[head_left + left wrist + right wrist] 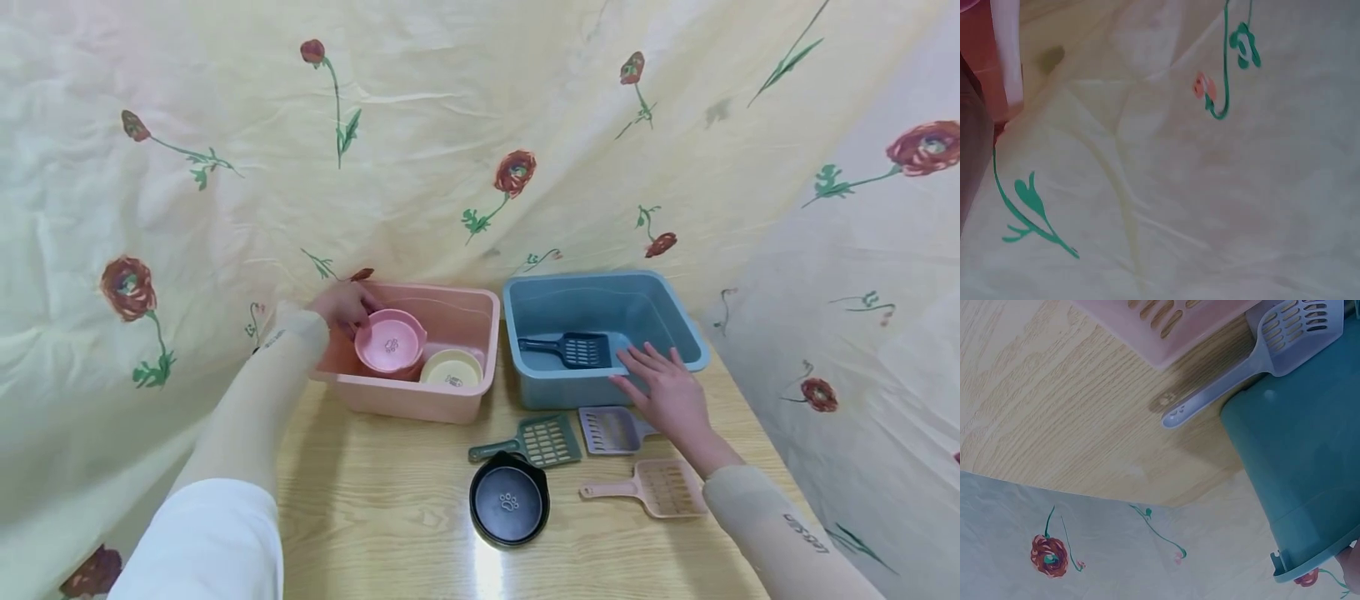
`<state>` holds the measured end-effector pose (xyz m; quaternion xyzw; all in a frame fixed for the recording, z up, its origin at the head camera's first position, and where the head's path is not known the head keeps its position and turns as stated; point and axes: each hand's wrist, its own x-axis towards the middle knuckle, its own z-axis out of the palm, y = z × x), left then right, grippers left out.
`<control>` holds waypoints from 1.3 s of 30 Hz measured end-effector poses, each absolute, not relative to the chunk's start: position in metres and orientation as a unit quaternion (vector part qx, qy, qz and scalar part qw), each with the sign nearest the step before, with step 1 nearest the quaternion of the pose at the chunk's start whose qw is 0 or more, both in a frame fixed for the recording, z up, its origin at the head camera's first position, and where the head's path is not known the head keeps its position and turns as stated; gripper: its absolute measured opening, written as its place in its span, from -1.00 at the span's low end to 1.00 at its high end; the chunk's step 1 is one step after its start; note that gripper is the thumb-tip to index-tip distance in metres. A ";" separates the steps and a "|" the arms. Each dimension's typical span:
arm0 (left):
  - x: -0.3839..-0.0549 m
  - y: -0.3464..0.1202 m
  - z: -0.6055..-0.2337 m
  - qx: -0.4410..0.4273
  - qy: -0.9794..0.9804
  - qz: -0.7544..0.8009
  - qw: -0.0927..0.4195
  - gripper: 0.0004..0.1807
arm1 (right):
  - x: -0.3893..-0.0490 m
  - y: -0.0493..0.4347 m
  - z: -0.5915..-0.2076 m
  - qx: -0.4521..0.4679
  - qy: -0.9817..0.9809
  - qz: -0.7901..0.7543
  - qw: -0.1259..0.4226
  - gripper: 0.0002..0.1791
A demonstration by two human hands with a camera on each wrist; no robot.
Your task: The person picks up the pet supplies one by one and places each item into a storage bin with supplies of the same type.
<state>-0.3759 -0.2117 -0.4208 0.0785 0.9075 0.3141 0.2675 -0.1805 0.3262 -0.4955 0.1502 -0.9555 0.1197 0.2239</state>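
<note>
"Supporting the bins is which surface?"

"A table (390, 517) with a light wood grain. A bright streak of reflected light lies on it below the black bowl (510, 504). Creased cream cloth (420, 108), printed with red flowers and green stems, hangs behind the table and along both sides."

"State the position of the left hand (347, 307)."

"Inside the pink bin (420, 406), at the back left of the table. Its fingers are curled at the edge of the pink bowl (391, 340) and grip it. The bowl is in that bin, beside a yellow bowl (452, 368)."

"And the right hand (670, 398)?"

"Over the front rim of the blue bin (577, 392), to the right. Its fingers are straight and spread, holding nothing. A dark blue scoop (583, 350) lies inside that bin."

"List the items in front."

"A purple scoop (609, 431) just before the blue bin, a pink scoop (667, 488) nearer the viewer, and a green scoop (550, 441) just beside the black bowl."
</note>
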 end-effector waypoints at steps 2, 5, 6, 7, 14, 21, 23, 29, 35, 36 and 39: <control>-0.378 -0.210 -0.428 0.070 0.910 0.316 0.260 -0.50 | -0.181 0.327 -0.496 0.152 -0.955 0.118 0.227 -0.39; -0.380 -0.209 -0.435 0.073 0.912 0.313 0.256 -0.53 | -0.182 0.327 -0.496 0.153 -0.954 0.116 0.229 -0.39; -0.380 -0.209 -0.437 0.076 0.912 0.312 0.256 -0.53 | -0.182 0.326 -0.496 0.152 -0.954 0.116 0.229 -0.39; -0.380 -0.208 -0.438 0.073 0.912 0.313 0.254 -0.53 | -0.181 0.326 -0.496 0.151 -0.955 0.116 0.228 -0.39; -0.379 -0.206 -0.442 0.069 0.910 0.328 0.243 -0.53 | -0.180 0.327 -0.495 0.147 -0.956 0.115 0.226 -0.39; -0.374 -0.205 -0.445 0.077 0.914 0.320 0.236 -0.54 | -0.180 0.328 -0.496 0.152 -0.954 0.117 0.229 -0.39; -0.373 -0.205 -0.444 0.085 0.915 0.315 0.237 -0.53 | -0.180 0.328 -0.496 0.153 -0.954 0.117 0.230 -0.38; -0.375 -0.201 -0.443 0.085 0.922 0.299 0.232 -0.51 | -0.179 0.328 -0.493 0.151 -0.955 0.116 0.229 -0.39; -0.378 -0.201 -0.451 0.054 0.927 0.310 0.204 -0.39 | -0.177 0.328 -0.492 0.151 -0.956 0.114 0.224 -0.37; -0.378 -0.202 -0.452 0.044 0.923 0.324 0.201 -0.30 | -0.177 0.329 -0.492 0.152 -0.956 0.114 0.224 -0.35; -0.380 -0.203 -0.454 0.017 0.914 0.362 0.183 -0.03 | -0.177 0.330 -0.492 0.153 -0.955 0.114 0.226 -0.27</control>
